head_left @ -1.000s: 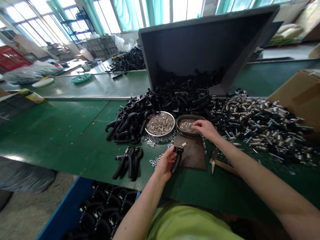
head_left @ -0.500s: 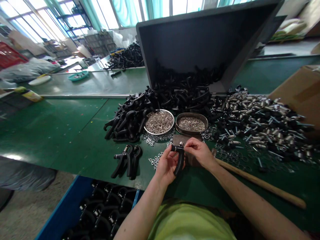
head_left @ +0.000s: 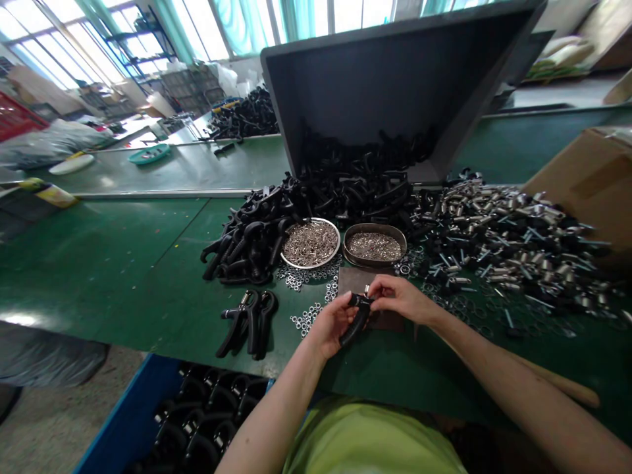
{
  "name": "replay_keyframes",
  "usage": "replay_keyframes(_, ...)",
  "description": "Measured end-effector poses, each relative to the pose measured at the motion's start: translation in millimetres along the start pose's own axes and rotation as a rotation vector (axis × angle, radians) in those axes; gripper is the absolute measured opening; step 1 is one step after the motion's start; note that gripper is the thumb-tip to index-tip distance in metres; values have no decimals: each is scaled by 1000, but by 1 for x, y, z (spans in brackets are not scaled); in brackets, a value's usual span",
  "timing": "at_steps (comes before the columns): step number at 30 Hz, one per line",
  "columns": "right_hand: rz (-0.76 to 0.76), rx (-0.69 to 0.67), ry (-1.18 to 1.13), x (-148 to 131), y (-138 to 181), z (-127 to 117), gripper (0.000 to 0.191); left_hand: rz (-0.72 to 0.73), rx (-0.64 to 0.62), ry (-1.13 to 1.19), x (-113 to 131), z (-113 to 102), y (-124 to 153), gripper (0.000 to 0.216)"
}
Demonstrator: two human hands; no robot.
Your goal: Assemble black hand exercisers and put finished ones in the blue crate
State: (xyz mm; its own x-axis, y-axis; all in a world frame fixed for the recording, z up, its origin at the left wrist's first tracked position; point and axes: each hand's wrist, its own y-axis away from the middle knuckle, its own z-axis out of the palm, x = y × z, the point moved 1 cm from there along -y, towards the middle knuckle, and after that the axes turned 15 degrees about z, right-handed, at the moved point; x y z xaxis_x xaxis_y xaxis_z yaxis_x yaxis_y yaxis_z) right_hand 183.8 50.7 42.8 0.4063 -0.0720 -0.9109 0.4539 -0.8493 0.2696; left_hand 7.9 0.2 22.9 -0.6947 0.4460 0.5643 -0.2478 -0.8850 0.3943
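Note:
My left hand (head_left: 328, 327) is closed around a black curved handle (head_left: 352, 326), its short crosswise head pointing up. At that head my right hand (head_left: 403, 300) is closed in a pinch, and its fingertips hide whatever lies between them. A small shiny metal piece (head_left: 366, 289) sticks up beside the right fingertips. Beneath the hands lies a flat brown plate (head_left: 348, 279). Loose small nuts (head_left: 307, 320) are scattered left of the left hand. Farther left, several black handle assemblies (head_left: 253, 322) rest on the green table.
Behind the hands stand a round dish of metal pins (head_left: 311, 243) and an oval tin of small parts (head_left: 375, 246). A heap of black handles (head_left: 247, 247) spills from a large grey bin (head_left: 380, 92). Metal-and-black screw parts (head_left: 523, 243) and a wooden stick (head_left: 567, 382) lie right. A blue crate (head_left: 118, 411) sits below.
My hands and the black handle have shifted slightly right. The right fingers have come in closer over the handle's head, and the handle is tilted more. The view has turned a little.

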Motion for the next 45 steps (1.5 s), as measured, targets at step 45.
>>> replay_keyframes(45, -332, 539, 274, 11, 22, 24, 18, -26, -6, 136, -16, 5, 1, 35)
